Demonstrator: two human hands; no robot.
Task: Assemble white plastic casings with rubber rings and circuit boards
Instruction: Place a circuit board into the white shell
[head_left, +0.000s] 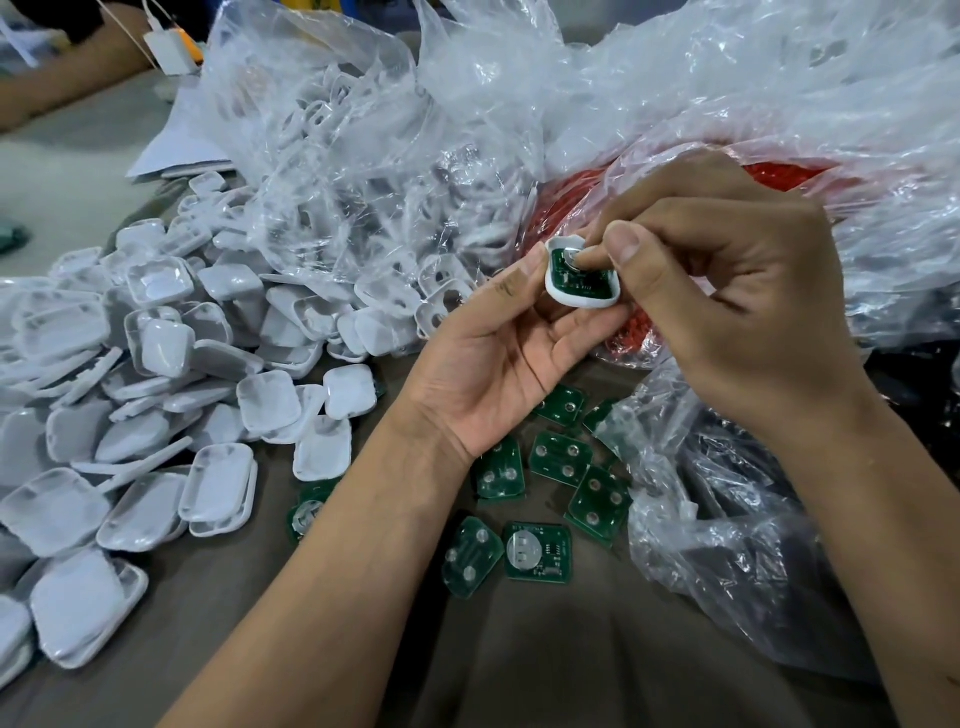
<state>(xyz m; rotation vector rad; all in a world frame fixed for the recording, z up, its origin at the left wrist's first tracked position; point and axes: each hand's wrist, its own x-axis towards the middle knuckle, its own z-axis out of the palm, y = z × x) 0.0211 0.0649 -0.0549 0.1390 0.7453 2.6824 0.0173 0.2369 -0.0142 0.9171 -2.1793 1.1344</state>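
A white casing (581, 283) is held up above the worktop (545, 649), its open side facing the camera, with a green circuit board (576, 275) sitting inside it. The left hand (498, 364) cradles the casing from below and from the left, palm up, thumb against its left edge and fingers curled under it. The right hand (727, 291) comes in from the right: its thumb and a fingertip are bent down onto the board near a round silver cell (whether they pinch it or only press it cannot be told).

Directly below the hands, loose green circuit boards (561, 457) lie scattered on the brown worktop, some showing three round silver pads, one showing a coin cell. To the left spreads a large heap of white casings (156, 374), many upside down, spilling out of a clear plastic bag (353, 171). Behind the hands, another clear bag holds red rubber rings (561, 208). A crumpled bag (727, 519) with dark contents lies at right. At far upper left, another person's arm (62, 78) rests beside a white charger (169, 49).
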